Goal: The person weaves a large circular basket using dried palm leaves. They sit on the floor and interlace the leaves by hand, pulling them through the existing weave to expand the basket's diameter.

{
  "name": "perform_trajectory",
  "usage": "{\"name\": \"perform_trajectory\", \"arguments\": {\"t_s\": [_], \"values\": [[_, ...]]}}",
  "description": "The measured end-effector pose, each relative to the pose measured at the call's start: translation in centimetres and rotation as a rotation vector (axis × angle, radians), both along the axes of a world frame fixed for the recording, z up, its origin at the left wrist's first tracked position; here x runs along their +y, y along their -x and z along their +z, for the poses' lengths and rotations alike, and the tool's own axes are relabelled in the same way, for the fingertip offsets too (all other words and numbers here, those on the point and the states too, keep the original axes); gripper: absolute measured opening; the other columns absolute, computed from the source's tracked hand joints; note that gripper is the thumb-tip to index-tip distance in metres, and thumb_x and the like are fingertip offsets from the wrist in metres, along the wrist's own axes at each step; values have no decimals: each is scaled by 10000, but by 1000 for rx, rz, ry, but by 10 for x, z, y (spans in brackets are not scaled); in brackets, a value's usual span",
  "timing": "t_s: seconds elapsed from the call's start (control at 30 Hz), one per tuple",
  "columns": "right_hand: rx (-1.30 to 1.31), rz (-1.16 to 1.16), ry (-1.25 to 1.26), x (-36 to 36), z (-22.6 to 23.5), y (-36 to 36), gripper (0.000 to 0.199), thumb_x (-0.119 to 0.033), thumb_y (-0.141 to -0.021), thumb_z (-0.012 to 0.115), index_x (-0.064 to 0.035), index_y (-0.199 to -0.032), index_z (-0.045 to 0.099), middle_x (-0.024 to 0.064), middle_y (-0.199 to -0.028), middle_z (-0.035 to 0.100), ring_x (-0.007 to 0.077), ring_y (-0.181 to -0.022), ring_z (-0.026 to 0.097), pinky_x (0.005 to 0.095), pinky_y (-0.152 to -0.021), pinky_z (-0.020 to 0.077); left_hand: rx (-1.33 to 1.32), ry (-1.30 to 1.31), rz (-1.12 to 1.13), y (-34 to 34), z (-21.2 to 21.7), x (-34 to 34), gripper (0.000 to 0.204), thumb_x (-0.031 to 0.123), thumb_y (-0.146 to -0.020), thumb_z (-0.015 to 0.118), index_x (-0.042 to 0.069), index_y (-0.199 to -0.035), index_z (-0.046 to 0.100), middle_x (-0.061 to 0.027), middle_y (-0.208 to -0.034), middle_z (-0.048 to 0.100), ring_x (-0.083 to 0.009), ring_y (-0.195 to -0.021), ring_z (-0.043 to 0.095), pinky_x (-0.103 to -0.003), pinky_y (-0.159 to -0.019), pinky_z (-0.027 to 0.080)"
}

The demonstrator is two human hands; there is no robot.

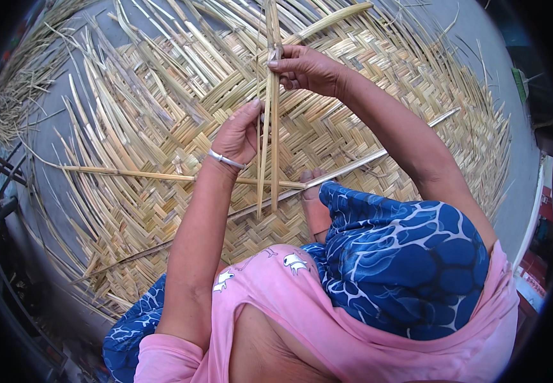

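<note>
The right hand (308, 69) is pinching split strips (274, 134), which are hanging over the woven mat (353, 137), reaching toward its far edge. The left hand (241, 135) is curling beside them; whether it is gripping one, I cannot tell. Uneven pulling could be making the strips split crookedly, or their sharp edges could be cutting skin.

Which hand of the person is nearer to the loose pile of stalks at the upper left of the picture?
The left hand. It is right of the pile of stalks and lower in the picture; the right hand is farther right, higher up, gripping the upright strips.
</note>
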State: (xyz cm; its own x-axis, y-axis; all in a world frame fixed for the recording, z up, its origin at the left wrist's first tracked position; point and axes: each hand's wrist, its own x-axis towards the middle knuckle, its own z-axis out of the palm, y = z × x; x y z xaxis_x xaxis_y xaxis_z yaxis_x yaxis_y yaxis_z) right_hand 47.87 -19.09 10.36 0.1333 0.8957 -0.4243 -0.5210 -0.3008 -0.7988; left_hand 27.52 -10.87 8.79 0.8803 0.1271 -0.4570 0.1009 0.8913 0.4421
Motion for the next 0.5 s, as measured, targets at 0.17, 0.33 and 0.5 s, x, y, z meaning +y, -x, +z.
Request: {"name": "perform_trajectory", "arguments": {"t_s": [0.17,0.33,0.5], "values": [[-93,-16,44,0,4,7,141,-189,-813,674,-108,-904,602,-13,-797,605,78,-683,576,203,-608,495,135,-303,-26,1,-8,2,162,228,-857,619,69,-886,614,-20,-777,631,-96,-666,596,-232,-570,500],[-56,11,84,-1,7,8,152,-201,-816,673,-109,-904,591,-14,-792,615,84,-675,591,225,-598,514,271,-651,-57,-4,6,-3,214,258,-814,675,48,-822,633,-3,-655,600,-55,-496,528,-183,-451,439],[-51,-17,102,-2,7,9,157,-163,-816,668,-93,-924,578,-24,-757,598,55,-611,566,190,-550,496,256,-731,-82,-10,21,-8,220,249,-816,673,34,-834,631,-5,-646,594,-58,-467,519,-188,-417,431]]}}
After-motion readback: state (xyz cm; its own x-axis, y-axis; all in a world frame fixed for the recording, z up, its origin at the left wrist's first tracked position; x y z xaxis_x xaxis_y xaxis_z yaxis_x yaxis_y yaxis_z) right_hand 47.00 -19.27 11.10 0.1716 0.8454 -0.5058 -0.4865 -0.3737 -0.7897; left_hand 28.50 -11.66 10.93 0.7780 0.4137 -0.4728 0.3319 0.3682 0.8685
